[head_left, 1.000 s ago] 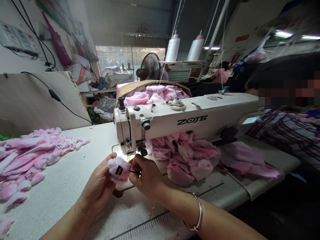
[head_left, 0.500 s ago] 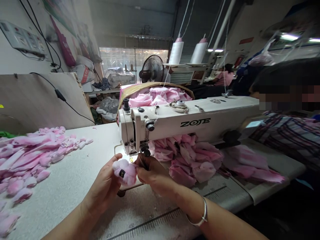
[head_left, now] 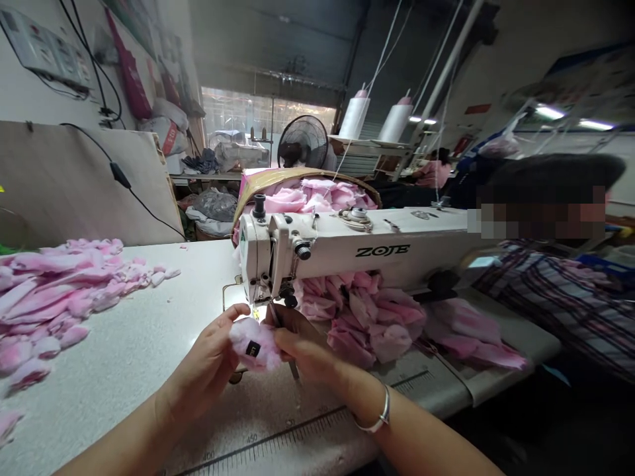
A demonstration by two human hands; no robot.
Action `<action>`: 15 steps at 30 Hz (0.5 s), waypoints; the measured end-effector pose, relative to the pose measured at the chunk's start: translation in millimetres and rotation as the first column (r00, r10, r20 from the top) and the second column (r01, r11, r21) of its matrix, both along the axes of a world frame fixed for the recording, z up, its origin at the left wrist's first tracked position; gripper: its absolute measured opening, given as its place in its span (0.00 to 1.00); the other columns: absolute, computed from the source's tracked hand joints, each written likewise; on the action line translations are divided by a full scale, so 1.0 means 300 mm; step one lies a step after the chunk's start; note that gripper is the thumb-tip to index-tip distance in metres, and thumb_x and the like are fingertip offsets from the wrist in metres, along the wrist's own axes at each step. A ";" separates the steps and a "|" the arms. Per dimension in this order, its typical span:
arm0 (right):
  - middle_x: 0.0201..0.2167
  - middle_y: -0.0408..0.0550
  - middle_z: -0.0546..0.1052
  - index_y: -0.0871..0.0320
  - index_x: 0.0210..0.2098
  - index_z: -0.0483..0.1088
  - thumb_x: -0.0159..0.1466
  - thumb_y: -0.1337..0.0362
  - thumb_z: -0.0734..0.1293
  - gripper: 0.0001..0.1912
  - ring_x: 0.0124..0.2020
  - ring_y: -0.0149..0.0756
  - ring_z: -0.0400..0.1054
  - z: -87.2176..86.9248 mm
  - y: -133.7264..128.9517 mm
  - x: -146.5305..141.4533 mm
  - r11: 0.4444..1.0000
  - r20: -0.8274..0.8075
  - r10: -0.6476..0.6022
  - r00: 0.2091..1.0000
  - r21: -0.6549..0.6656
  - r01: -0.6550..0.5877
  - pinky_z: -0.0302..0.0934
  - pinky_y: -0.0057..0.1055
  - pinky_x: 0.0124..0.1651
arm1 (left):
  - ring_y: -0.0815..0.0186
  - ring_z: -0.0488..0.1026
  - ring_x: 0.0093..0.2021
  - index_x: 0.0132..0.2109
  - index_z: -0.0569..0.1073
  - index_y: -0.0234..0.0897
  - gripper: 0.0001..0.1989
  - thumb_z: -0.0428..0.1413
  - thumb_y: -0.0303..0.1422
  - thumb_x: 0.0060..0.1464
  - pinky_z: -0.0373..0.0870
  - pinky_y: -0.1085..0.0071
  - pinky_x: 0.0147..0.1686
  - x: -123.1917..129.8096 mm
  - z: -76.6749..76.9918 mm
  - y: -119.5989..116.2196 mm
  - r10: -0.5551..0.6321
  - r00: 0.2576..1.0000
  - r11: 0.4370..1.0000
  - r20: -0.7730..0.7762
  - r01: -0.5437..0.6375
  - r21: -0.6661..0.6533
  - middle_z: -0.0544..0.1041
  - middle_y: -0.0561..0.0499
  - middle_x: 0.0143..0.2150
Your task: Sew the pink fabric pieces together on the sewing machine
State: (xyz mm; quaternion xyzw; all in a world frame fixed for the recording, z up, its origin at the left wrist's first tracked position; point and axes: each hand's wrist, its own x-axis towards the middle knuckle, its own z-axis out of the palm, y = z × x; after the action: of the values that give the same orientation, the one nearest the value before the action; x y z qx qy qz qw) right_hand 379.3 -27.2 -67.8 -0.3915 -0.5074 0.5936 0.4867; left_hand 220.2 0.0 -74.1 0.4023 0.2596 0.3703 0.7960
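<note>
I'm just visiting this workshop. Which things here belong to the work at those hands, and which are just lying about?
Part of the work:
fluffy pink fabric piece with a black label, held by the left hand and right hand
white ZOJE sewing machine
heaped pink fabric pieces

Just lying about:
black standing fan
white sacks

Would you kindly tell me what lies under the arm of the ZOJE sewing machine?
A heap of pink fluffy fabric lies under the arm; the white table top beneath the heap is covered by it.
</note>
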 end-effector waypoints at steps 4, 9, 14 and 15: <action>0.21 0.36 0.56 0.56 0.27 0.57 0.51 0.67 0.61 0.05 0.20 0.25 0.44 -0.001 0.005 0.006 1.000 0.019 0.013 1.000 -0.003 -0.013 0.39 0.26 0.21 | 0.69 0.70 0.29 0.44 0.66 0.38 0.13 0.58 0.31 0.52 0.65 0.74 0.29 -0.008 0.005 0.015 -0.035 0.999 0.999 -0.017 0.035 -0.033 0.73 0.51 0.33; 0.25 0.37 0.60 0.56 0.34 0.63 0.55 0.63 0.65 0.08 0.22 0.25 0.48 0.013 0.002 0.040 0.987 0.056 0.161 0.985 0.009 -0.162 0.44 0.25 0.23 | 0.66 0.72 0.32 0.49 0.66 0.39 0.15 0.55 0.33 0.53 0.67 0.71 0.32 -0.031 0.009 0.032 -0.066 0.998 0.995 0.002 0.065 -0.071 0.75 0.49 0.36; 0.39 0.43 0.69 0.53 0.47 0.66 0.53 0.63 0.68 0.21 0.39 0.35 0.62 0.032 -0.008 0.054 0.981 0.108 0.170 0.979 0.079 -0.179 0.56 0.30 0.39 | 0.60 0.72 0.43 0.55 0.64 0.39 0.23 0.57 0.33 0.52 0.67 0.66 0.42 -0.067 0.030 0.051 -0.168 0.986 0.985 0.011 0.167 0.049 0.74 0.43 0.48; 0.40 0.43 0.69 0.52 0.48 0.66 0.53 0.63 0.68 0.22 0.40 0.36 0.62 0.032 -0.009 0.050 0.988 0.159 0.130 0.979 0.064 -0.142 0.56 0.30 0.40 | 0.61 0.72 0.44 0.55 0.65 0.39 0.24 0.58 0.32 0.51 0.66 0.67 0.43 -0.071 0.036 0.055 -0.175 0.984 0.981 -0.012 0.176 0.085 0.74 0.44 0.48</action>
State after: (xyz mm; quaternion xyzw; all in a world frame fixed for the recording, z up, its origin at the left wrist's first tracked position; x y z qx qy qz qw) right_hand 394.3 -29.8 -58.2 -0.3821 -0.5912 0.5738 0.4186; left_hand 198.9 16.6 -63.3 0.4581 0.2089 0.3086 0.8070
